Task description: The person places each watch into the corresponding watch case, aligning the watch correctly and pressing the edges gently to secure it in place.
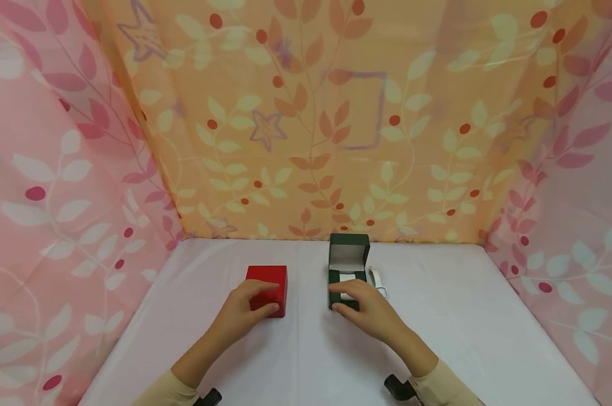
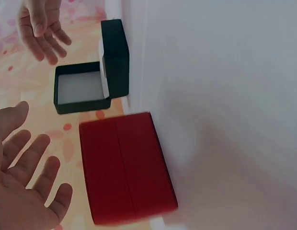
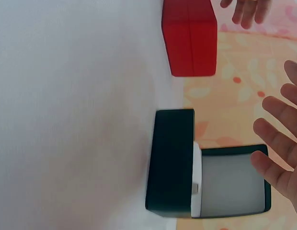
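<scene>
On the white table a closed red box (image 1: pixel 267 273) stands left of centre. My left hand (image 1: pixel 237 310) hovers just above its near side, fingers relaxed and spread in the left wrist view, gripping nothing. To the right, a dark green watch box (image 1: pixel 348 247) stands with its lid raised, showing a pale lining and a white cushion (image 1: pixel 347 278) inside. Over the front of this box hangs my right hand (image 1: pixel 370 311), its fingers loosely bent and apart, holding nothing. A white-strapped wristwatch (image 1: pixel 382 292) lies right beside the green box, partly behind the right hand.
A white cloth (image 1: pixel 458 327) covers the table. Patterned orange fabric (image 1: pixel 427 163) hangs along the back edge, and pink leaf-print fabric (image 1: pixel 47 248) closes off both sides. Dark wrist-worn gear (image 1: pixel 398 388) shows at the right sleeve (image 1: pixel 440 386).
</scene>
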A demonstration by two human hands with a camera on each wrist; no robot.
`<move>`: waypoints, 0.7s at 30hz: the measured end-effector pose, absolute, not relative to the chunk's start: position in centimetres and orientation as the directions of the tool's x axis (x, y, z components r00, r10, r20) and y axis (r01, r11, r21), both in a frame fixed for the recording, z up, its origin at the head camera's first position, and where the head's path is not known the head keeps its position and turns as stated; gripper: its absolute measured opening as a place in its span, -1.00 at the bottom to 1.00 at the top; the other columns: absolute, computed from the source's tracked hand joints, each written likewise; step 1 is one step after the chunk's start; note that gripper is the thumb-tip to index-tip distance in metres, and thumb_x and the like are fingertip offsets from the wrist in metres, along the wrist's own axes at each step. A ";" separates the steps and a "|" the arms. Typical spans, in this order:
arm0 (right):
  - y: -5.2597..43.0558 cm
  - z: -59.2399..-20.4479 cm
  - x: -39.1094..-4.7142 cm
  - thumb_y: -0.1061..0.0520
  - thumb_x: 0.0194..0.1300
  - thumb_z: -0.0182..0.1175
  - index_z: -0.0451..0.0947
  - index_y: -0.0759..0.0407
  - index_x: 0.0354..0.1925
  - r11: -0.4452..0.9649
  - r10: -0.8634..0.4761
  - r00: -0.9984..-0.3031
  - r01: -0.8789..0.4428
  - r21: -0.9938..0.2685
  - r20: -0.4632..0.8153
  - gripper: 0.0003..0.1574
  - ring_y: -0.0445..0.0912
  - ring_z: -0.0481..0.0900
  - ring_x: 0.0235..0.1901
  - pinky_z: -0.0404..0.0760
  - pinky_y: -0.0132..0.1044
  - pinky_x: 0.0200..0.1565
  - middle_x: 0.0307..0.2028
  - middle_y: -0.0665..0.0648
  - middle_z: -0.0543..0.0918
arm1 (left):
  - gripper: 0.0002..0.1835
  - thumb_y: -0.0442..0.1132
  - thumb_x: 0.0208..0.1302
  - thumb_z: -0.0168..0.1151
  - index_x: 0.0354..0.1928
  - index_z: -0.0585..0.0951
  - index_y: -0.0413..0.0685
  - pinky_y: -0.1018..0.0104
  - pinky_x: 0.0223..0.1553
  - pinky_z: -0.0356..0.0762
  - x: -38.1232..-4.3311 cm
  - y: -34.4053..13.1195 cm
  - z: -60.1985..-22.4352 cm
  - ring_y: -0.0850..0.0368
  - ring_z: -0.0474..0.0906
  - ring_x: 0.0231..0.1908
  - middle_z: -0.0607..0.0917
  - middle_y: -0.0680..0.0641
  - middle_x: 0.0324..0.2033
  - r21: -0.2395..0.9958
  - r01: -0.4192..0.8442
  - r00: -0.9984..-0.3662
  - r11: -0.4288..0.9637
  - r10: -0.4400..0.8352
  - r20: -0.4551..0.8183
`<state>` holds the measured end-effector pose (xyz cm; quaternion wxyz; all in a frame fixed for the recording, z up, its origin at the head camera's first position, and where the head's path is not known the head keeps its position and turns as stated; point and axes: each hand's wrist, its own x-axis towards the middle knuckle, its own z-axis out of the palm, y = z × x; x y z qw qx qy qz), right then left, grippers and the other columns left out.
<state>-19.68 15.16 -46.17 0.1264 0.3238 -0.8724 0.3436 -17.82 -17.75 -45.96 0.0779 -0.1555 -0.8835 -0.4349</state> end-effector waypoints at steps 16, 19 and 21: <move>18.3 -45.9 -19.6 0.03 0.26 0.47 0.66 0.00 0.19 0.582 -0.421 -0.766 -0.639 -0.503 0.485 -0.48 -0.10 0.63 0.16 0.63 0.04 0.16 0.11 -0.12 0.70 | -0.45 0.01 0.18 0.53 0.23 0.64 0.27 0.18 0.04 0.69 -19.6 -12.9 -46.1 0.23 0.50 0.18 0.64 0.25 0.12 0.700 0.458 -0.888 0.548 0.315 0.335; 18.8 -45.8 -19.6 0.07 0.24 0.48 0.66 0.00 0.18 0.598 -0.400 -0.781 -0.619 -0.509 0.480 -0.47 -0.06 0.64 0.16 0.62 0.06 0.16 0.11 -0.10 0.71 | -0.45 0.03 0.20 0.51 0.25 0.62 0.32 0.20 0.06 0.68 -19.8 -12.2 -46.0 0.24 0.49 0.18 0.63 0.27 0.14 0.710 0.449 -0.892 0.542 0.325 0.315; 19.1 -45.7 -19.6 0.09 0.22 0.49 0.66 -0.01 0.18 0.604 -0.381 -0.797 -0.599 -0.527 0.469 -0.46 -0.03 0.63 0.18 0.61 0.07 0.18 0.12 -0.08 0.71 | -0.44 0.05 0.21 0.50 0.27 0.61 0.35 0.23 0.07 0.65 -20.1 -11.7 -45.9 0.23 0.49 0.18 0.63 0.28 0.15 0.708 0.441 -0.895 0.552 0.326 0.304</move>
